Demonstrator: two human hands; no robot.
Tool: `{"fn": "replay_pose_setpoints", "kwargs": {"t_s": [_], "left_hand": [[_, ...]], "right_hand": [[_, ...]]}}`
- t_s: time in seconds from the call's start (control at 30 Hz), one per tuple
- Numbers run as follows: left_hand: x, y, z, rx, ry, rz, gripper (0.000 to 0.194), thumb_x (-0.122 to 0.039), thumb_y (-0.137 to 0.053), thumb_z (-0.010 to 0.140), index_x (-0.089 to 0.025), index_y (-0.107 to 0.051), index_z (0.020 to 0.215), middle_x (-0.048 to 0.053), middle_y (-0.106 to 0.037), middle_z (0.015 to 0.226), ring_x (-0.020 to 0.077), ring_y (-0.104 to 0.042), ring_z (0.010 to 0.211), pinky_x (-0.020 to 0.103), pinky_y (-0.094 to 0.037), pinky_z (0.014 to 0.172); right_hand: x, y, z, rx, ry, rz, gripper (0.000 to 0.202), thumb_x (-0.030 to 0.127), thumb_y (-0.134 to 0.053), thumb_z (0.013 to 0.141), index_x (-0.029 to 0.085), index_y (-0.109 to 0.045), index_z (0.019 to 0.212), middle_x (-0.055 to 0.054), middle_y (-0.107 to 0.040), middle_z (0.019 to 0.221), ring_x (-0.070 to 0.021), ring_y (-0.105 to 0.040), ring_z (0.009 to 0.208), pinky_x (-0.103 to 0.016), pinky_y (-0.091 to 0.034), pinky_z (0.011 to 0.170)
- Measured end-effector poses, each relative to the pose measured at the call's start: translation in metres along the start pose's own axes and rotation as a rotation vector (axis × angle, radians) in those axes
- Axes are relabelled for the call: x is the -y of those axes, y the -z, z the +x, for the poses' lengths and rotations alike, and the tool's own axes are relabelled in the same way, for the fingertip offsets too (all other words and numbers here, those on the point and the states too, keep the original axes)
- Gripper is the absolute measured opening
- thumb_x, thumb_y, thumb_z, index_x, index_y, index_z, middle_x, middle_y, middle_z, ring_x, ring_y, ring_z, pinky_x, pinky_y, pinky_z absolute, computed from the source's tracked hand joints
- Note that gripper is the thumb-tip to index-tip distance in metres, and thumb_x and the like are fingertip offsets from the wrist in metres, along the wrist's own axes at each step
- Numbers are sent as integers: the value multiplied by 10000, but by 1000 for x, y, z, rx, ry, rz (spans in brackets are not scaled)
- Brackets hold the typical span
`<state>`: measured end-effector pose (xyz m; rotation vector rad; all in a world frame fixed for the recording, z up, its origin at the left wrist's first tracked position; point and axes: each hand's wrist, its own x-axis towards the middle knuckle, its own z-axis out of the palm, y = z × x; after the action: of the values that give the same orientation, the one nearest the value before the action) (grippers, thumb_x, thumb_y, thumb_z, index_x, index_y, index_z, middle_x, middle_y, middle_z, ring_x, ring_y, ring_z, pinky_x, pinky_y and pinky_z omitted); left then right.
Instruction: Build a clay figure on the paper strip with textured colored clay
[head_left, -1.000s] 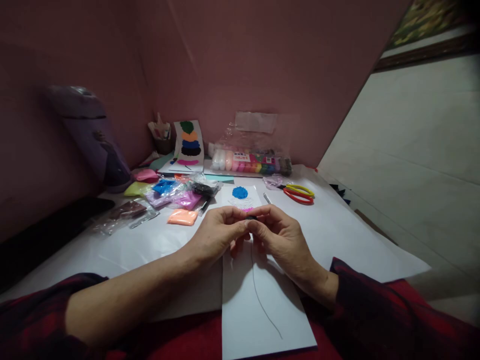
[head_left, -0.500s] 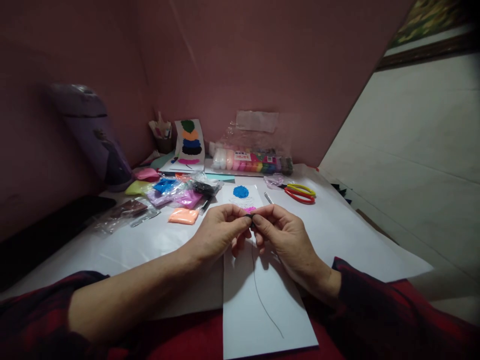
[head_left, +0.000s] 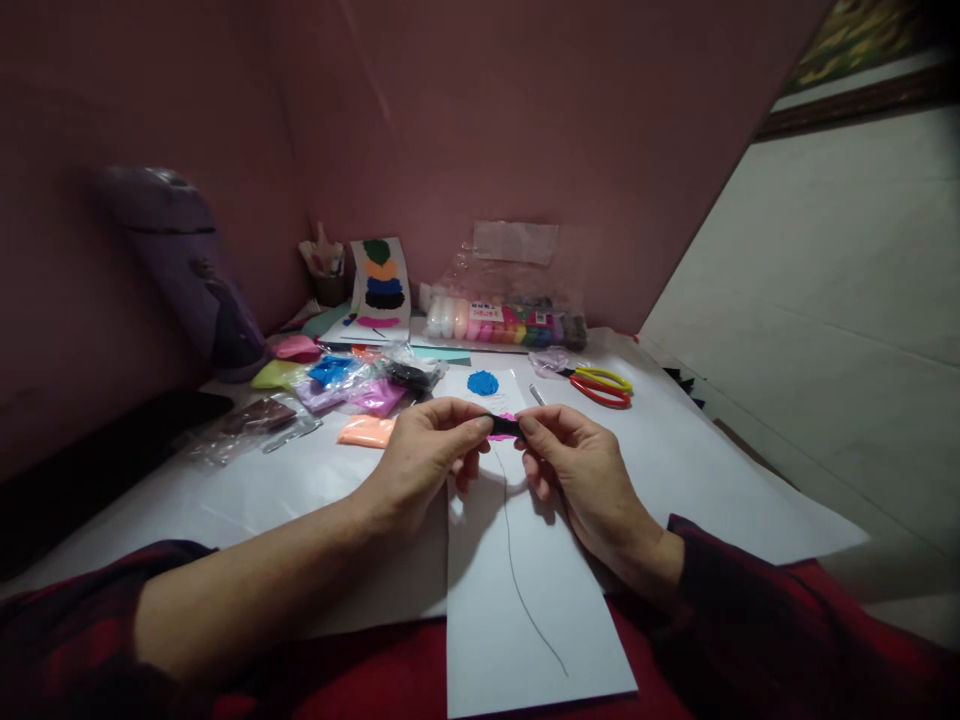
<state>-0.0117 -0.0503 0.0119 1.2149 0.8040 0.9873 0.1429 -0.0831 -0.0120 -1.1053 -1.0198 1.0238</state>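
Note:
Between my two hands a piece of black modelling clay [head_left: 505, 427] is stretched into a short strip. My left hand [head_left: 427, 455] pinches its left end between thumb and fingers. The right end is pinched by my right hand [head_left: 581, 465]. Both hands hover over a long white sheet of paper [head_left: 517, 620], which bears a blue clay patch [head_left: 482, 383] near its top and a pink clay patch [head_left: 501, 436] partly hidden behind the black strip. A thin curved line [head_left: 514, 560] runs down the paper below my hands.
Bagged coloured clay [head_left: 341, 375] lies in a pile at the left, with an orange packet [head_left: 365, 431] in front. Scissors [head_left: 600, 386] rest at the right. Behind stand a card with coloured patches [head_left: 382, 290], a clay multipack [head_left: 502, 322] and a purple container [head_left: 199, 280].
My hands have moved apart, and the black clay between them has gone from a small lump to a longer strip. The paper has stayed in place.

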Motion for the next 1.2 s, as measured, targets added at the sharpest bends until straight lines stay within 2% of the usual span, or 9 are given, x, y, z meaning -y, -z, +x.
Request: {"fn": "replay_pose_setpoints", "kwargs": {"t_s": [0.13, 0.27, 0.43, 0.6, 0.73, 0.9, 1.03, 1.2], "left_hand": [[0, -1, 0, 28, 20, -19, 228, -264, -698, 725, -96, -641, 868, -1, -584, 611, 60, -478, 422, 174, -365, 375], [-1, -2, -1, 106, 41, 33, 253, -269, -685, 737, -95, -667, 920, 4, -597, 593, 58, -467, 397, 174, -343, 367], [-3, -3, -1, 105, 20, 100, 244, -260, -689, 725, -105, -677, 913, -10, -584, 542, 55, -452, 392, 167, -325, 372], [-6, -5, 0, 87, 49, 144, 158, -233, -672, 714, -99, -639, 792, 2, -595, 574, 61, -461, 419, 173, -338, 378], [-6, -5, 0, 86, 57, 206, 95, -190, -639, 719, -116, -580, 714, -24, -548, 494, 53, -433, 386, 165, -318, 378], [-5, -4, 0, 80, 60, 221, 99, -204, -620, 736, -126, -560, 718, -29, -537, 467, 54, -421, 366, 166, -317, 376], [-5, -4, 0, 42, 48, 208, 127, -241, -632, 742, -125, -580, 743, -28, -536, 474, 56, -428, 375, 167, -326, 384], [-5, -3, -1, 27, 45, 178, 147, -251, -650, 735, -132, -566, 715, -21, -544, 467, 61, -444, 367, 168, -333, 381]], "right_hand": [[-1, -1, -1, 41, -31, -24, 272, 426, -677, 797, 161, -633, 842, 48, -560, 493, -50, -434, 312, -142, -322, 269], [2, -3, -3, 112, 4, -42, 308, 461, -604, 845, 162, -642, 908, 31, -584, 533, -73, -498, 359, -169, -391, 310], [11, -10, -8, 162, 106, -75, 257, 358, -698, 793, 178, -614, 955, 25, -624, 615, -96, -565, 456, -201, -477, 394], [12, -12, -10, 146, 85, -73, 181, 320, -696, 794, 183, -591, 849, 37, -607, 589, -92, -543, 419, -198, -452, 353], [9, -10, -10, 158, 79, -117, 145, 310, -653, 834, 183, -584, 831, 53, -577, 515, -74, -500, 376, -175, -402, 338], [8, -10, -9, 151, 80, -109, 163, 318, -659, 824, 181, -571, 815, 54, -576, 517, -79, -518, 392, -178, -418, 351], [10, -12, -9, 137, 88, -60, 198, 299, -697, 780, 179, -593, 900, 36, -611, 601, -95, -558, 448, -199, -463, 377], [8, -10, -11, 165, 85, -107, 99, 240, -649, 813, 174, -657, 886, 34, -597, 552, -81, -522, 409, -195, -434, 370]]}}
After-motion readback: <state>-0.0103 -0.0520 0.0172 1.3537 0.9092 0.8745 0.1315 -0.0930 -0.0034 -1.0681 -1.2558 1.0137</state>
